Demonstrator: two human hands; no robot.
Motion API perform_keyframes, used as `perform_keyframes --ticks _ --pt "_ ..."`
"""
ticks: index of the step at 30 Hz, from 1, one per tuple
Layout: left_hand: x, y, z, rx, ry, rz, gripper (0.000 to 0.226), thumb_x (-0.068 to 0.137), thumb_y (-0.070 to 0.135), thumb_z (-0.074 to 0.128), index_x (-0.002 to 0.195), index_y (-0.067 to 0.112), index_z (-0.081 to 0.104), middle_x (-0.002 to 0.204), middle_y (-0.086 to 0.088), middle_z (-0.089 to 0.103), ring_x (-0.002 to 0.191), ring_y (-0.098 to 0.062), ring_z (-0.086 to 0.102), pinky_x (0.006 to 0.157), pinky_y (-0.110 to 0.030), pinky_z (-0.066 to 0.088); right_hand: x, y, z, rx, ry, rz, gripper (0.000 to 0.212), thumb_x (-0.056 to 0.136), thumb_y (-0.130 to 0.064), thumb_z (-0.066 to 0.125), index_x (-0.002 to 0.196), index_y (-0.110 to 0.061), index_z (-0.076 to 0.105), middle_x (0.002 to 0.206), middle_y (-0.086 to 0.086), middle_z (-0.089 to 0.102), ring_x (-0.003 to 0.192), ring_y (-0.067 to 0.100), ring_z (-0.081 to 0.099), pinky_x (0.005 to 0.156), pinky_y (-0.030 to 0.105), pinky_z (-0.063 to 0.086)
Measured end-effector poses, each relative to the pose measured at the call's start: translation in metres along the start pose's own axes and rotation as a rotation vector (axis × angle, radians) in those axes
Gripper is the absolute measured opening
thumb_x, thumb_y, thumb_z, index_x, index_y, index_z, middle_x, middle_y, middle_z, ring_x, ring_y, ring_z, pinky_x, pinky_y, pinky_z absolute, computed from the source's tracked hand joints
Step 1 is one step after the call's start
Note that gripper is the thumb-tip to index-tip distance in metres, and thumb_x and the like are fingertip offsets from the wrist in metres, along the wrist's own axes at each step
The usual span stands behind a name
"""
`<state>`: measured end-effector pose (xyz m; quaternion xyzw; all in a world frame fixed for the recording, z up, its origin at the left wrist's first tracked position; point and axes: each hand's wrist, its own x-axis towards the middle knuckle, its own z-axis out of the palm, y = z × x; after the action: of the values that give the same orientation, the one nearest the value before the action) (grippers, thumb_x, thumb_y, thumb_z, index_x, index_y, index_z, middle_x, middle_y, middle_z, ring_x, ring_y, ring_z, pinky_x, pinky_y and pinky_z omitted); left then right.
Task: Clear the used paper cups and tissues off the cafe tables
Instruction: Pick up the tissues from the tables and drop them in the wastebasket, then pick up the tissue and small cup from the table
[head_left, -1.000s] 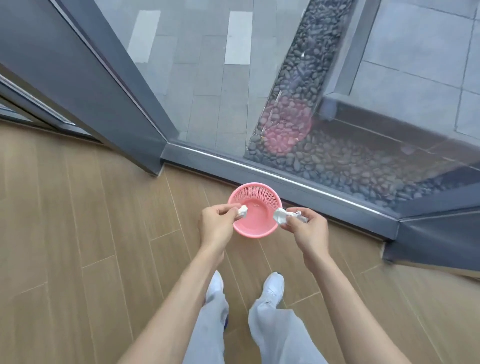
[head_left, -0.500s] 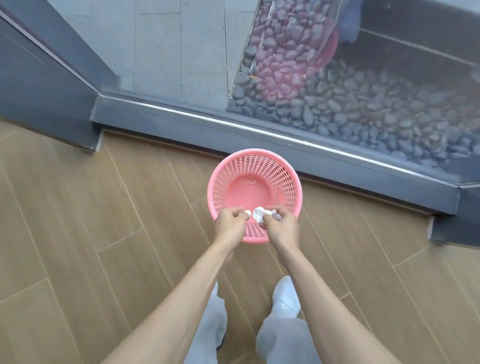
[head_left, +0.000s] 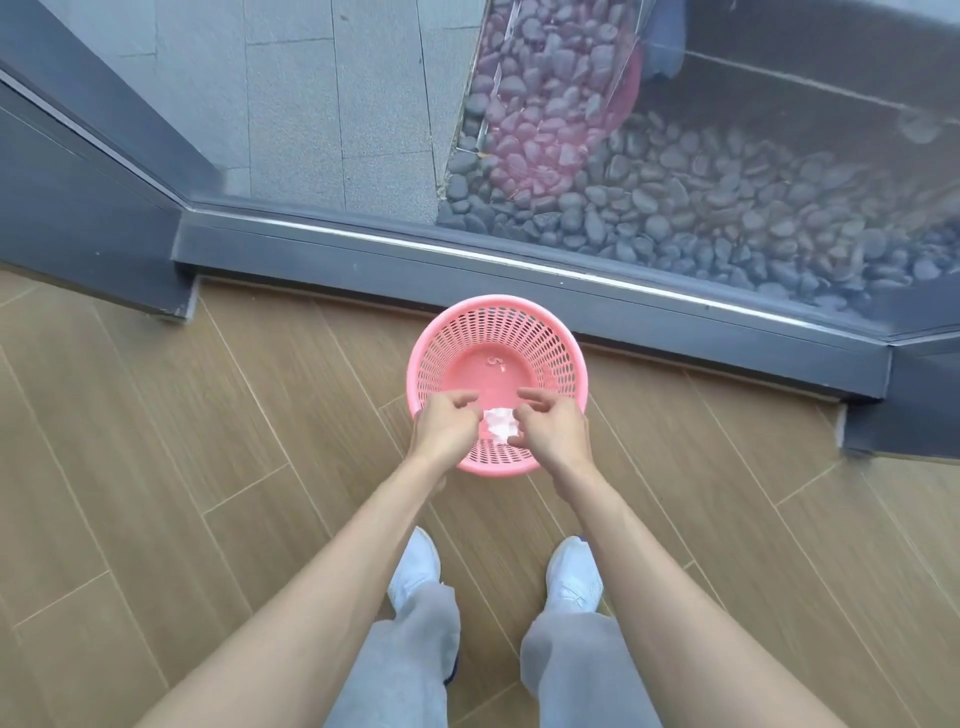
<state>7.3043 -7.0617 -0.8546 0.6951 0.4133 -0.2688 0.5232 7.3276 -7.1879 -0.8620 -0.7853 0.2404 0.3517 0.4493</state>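
I have both forearms stretched forward and down over the pink basket (head_left: 497, 332) on the wooden floor (head_left: 156, 441). My left hand (head_left: 448, 426) and right hand (head_left: 551, 427) hang with fingers loosely curled, each grip released. The crumpled tissue (head_left: 500, 425) sits between them, apparently inside the basket, near its closer wall.

Both hands' fingers (head_left: 470, 400) have loosened and let the crumpled tissue (head_left: 500, 425) go over the pink basket (head_left: 563, 358).
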Motion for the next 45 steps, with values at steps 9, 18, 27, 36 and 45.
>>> perform_keyframes --ticks 9,18,27,36,45 --pt "-0.124 0.119 -0.046 -0.239 -0.041 0.204 0.023 0.097 0.000 0.054 0.109 0.010 0.071 0.107 -0.008 0.071 0.107 -0.022 0.068 0.093 -0.034 0.058 -0.108 -0.107 -0.076 0.215 0.089 -0.123 0.030 0.090 -0.012 0.058 0.114 -0.021 0.073 0.106 0.005 0.075 0.070 0.014 0.076 0.079 0.034 0.063" --pt "-0.299 0.236 -0.088 -0.338 -0.213 0.410 0.022 0.098 0.006 0.058 0.108 0.017 0.073 0.118 -0.002 0.073 0.117 -0.020 0.067 0.103 -0.038 0.053 -0.266 -0.194 -0.179 0.543 0.196 -0.288 0.021 0.093 -0.008 0.062 0.108 -0.017 0.074 0.101 0.005 0.076 0.088 0.017 0.075 0.084 0.036 0.062" --pt "-0.431 0.322 -0.106 -0.294 -0.436 0.664 0.022 0.100 0.011 0.056 0.109 0.018 0.075 0.115 -0.002 0.076 0.114 -0.023 0.068 0.098 -0.036 0.054 -0.414 -0.240 -0.261 0.792 0.504 -0.431 0.019 0.097 -0.006 0.059 0.110 -0.010 0.073 0.101 0.004 0.077 0.097 0.022 0.074 0.088 0.031 0.060" --pt "-0.561 0.351 -0.066 -0.086 -0.784 0.857 0.023 0.100 0.013 0.056 0.110 0.017 0.076 0.113 0.000 0.076 0.112 -0.021 0.069 0.100 -0.036 0.052 -0.558 -0.200 -0.317 0.952 0.865 -0.480 0.017 0.096 -0.011 0.063 0.108 -0.017 0.074 0.103 -0.001 0.078 0.097 0.018 0.074 0.086 0.032 0.058" --pt "-0.728 0.290 0.030 0.090 -1.201 0.961 0.024 0.101 0.011 0.054 0.109 0.014 0.076 0.109 0.000 0.077 0.107 -0.018 0.070 0.095 -0.030 0.054 -0.715 -0.087 -0.363 1.131 1.283 -0.508 0.018 0.096 -0.004 0.061 0.109 -0.008 0.073 0.106 0.010 0.076 0.092 0.020 0.073 0.079 0.031 0.061"
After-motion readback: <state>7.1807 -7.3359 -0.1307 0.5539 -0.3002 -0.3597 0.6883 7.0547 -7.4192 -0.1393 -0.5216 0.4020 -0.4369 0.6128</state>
